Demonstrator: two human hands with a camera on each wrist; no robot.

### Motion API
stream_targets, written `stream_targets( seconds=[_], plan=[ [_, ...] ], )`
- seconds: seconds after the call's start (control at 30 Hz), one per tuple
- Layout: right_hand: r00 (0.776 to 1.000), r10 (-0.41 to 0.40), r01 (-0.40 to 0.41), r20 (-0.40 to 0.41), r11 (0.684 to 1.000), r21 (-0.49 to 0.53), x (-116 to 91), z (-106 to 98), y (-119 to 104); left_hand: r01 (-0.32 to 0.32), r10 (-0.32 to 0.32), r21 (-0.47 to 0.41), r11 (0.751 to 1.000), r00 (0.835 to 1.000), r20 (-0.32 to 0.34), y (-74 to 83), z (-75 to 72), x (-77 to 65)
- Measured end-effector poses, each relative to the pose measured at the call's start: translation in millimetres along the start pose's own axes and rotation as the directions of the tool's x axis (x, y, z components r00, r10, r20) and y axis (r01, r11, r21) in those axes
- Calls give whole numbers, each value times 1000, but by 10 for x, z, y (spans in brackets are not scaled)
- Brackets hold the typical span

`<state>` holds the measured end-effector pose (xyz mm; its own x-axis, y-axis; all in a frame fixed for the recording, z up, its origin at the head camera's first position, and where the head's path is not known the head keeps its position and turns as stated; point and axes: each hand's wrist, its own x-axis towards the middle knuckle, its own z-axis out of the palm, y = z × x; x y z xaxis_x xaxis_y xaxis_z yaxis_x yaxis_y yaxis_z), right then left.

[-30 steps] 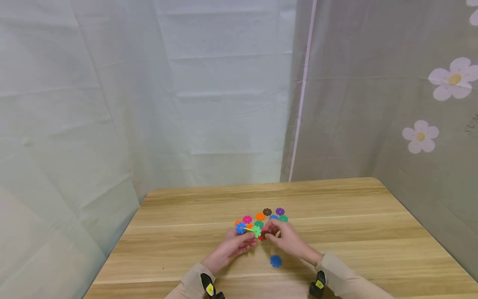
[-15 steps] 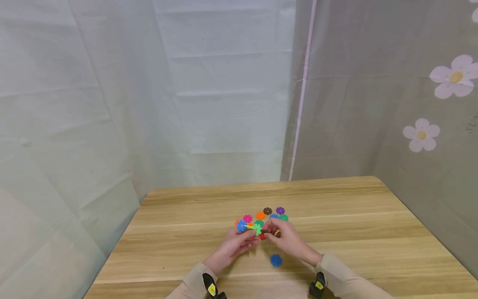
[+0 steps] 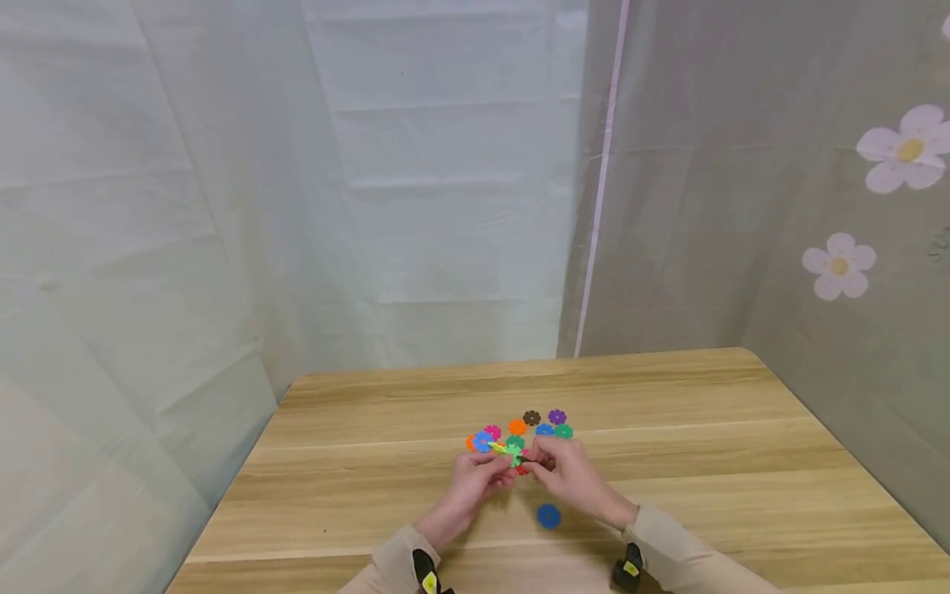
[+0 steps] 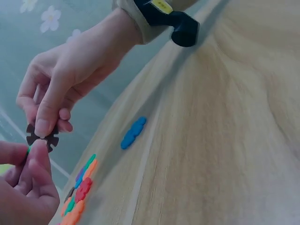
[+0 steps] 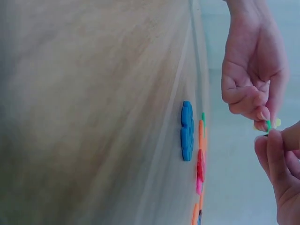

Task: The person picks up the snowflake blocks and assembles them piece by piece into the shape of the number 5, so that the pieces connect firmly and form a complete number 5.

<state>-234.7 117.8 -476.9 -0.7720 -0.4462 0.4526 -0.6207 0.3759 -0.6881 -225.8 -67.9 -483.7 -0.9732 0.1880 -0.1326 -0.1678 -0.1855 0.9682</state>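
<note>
Left hand [image 3: 467, 488] is pinching the green disc [image 3: 514, 453], right hand [image 3: 570, 474] the brown disc [image 4: 53, 140]; crooked pressing could be making one slip

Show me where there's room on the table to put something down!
The wooden table is bare left of the left grip, right of the right grip, and behind the purple disc. It's crowded just beyond both grips, where colourful discs bunch.

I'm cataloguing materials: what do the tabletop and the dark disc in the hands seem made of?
Tabletop: wood or wood-look laminate, low sheen, streaky grain; which is unclear. Dark disc: probably plastic, fairly matte, with uniform colour and regular notches.
</note>
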Motion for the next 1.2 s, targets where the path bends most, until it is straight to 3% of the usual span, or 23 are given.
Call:
stream_targets(
  seconds=[0.13, 0.47, 0.77, 1.0, 1.2],
  plan=[
    [999, -33, 33, -10, 999, 3, 4, 8, 12, -4, 4, 6, 1000, 1000, -9, -1, 14, 1],
    [999, -28, 29, -35, 1000, 6, 10, 29, 69, 3, -3, -14, 1000, 1000, 1, -15, 47, 0],
    [996, 75, -77, 49, 997, 31, 4, -43, 47, 4, -4, 13, 1000, 1000, 8, -15, -31, 12],
    [986, 99, -100, 131, 995, -5, -54, -87, 114, 21, -20, 17, 1000, 1000, -11, -31, -98, -6],
    [965, 122, -114, 231, 992, -48, -79, -141, 127, 22, -22, 26, 999, 1000, 2, -42, -103, 2]
  ],
)
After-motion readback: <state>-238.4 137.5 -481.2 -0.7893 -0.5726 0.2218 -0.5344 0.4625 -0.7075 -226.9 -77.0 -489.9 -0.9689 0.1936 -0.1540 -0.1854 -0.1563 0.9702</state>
